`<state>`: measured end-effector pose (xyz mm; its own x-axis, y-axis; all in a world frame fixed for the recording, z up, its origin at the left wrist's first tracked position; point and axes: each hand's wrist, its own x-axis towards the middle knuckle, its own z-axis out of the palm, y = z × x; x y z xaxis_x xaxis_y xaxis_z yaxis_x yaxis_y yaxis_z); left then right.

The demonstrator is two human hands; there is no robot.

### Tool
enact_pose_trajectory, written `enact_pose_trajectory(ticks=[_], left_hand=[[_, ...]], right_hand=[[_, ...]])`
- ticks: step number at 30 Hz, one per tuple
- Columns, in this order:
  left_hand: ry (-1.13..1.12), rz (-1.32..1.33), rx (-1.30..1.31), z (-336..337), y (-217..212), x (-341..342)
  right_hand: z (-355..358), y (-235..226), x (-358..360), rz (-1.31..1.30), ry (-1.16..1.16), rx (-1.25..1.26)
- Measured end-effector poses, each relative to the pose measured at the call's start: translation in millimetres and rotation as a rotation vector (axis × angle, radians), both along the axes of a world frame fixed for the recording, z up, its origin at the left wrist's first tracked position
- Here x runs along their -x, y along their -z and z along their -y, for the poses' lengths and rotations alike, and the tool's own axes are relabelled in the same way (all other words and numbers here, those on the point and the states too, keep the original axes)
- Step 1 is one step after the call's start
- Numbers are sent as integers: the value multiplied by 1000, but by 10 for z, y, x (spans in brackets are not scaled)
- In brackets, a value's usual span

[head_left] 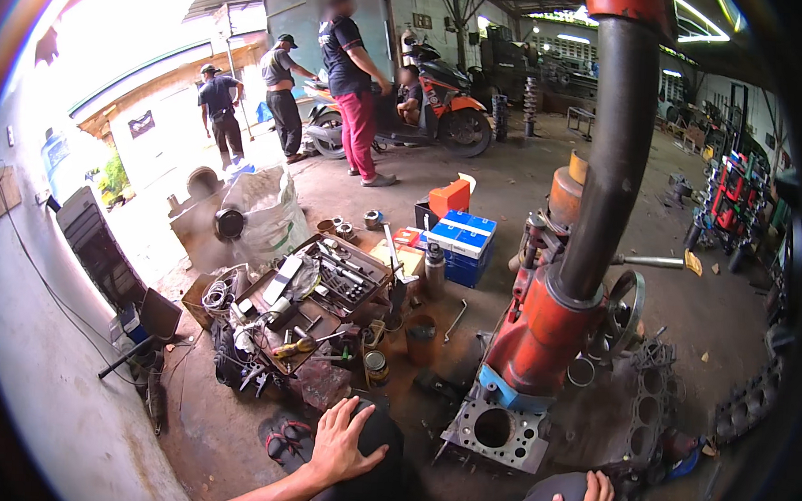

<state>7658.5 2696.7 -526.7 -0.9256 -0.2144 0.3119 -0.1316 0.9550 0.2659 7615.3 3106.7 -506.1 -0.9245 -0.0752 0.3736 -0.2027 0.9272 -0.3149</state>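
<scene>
My left hand (343, 445) rests on my left knee with its fingers spread, holding nothing. My right hand (589, 498) lies over my other knee near the lower edge, its fingers stretched out and holding nothing. Between and beyond my knees is a metal engine block (507, 437) with a large round bore and several small holes in its top face. A red upright machine (539, 330) with a thick dark column (606, 152) stands on the block. A blue piece (513, 391) sits at its foot, and a handwheel (627, 316) is on its right side.
Left of the block sits a tray of sockets and tools (352, 271), with a jar (376, 366), a steel bottle (434, 271) and blue boxes (463, 235) nearby. Sandals (287, 439) lie by my left knee. Several people stand around an orange motorcycle (459, 111). More engine blocks (652, 405) lie right.
</scene>
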Motion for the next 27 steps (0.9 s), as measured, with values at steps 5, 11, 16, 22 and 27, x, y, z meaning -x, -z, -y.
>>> enact_pose_trajectory(ticks=[5,11,16,22,27], left_hand=[[79,115,-1,-48,-93,116],[173,59,-36,-72,-226,360],[108,155,-315,98,-230,590],[-10,678,-473,382,-412,733],[-388,862,-540,78,-1018,440]], right_hand=[[124,-107,57,-26,-49,6],[180,104,136,-115,-255,-70],[60,200,375,-42,-286,-32],[39,-254,704,352,-246,80],[468,-906,505,699,98,-197]])
